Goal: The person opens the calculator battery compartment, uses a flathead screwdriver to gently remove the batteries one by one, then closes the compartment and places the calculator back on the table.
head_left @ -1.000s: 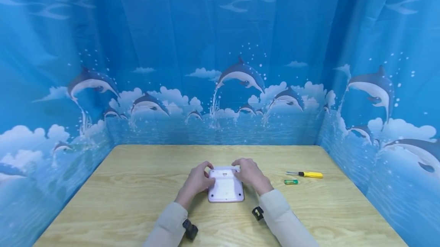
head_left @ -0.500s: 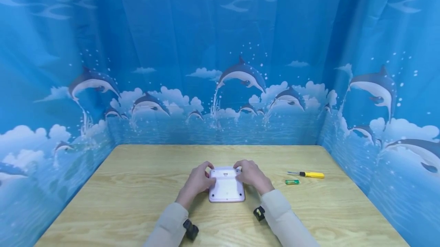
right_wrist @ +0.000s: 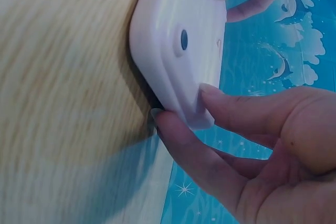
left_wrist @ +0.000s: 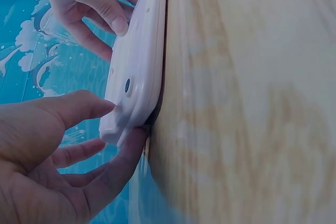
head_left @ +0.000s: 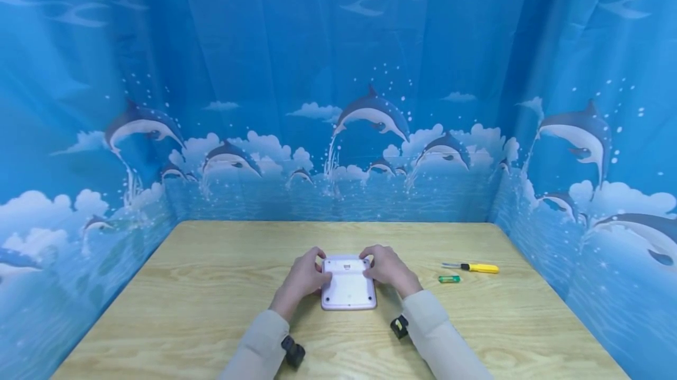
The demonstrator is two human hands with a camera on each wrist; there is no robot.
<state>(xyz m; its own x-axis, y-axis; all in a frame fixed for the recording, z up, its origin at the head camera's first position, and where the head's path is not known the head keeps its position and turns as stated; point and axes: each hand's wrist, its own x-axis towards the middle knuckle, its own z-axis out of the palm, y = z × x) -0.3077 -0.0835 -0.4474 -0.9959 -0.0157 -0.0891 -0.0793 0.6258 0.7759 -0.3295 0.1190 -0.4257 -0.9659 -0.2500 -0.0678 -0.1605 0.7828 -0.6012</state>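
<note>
A pale pinkish-white calculator point(head_left: 349, 291) lies back side up on the wooden table, with small dark round feet near its corners. At its upper left side, my left hand point(head_left: 302, 277) pinches the edge; in the left wrist view the thumb point(left_wrist: 94, 106) is on the back and a finger reaches underneath. My right hand point(head_left: 390, 270) grips the opposite side in the same way, with its thumb point(right_wrist: 236, 108) on the back and a fingertip under the edge in the right wrist view. The calculator's front is hidden.
To the right of the hands lie a screwdriver point(head_left: 480, 268) with a yellow handle and a green battery point(head_left: 449, 279). Blue dolphin-print curtains point(head_left: 338, 45) surround the wooden table point(head_left: 222, 286) at the back and both sides.
My right thumb has shifted slightly toward the calculator's right edge, uncovering the foot at its upper right corner. The left hand and the calculator look nearly the same.
</note>
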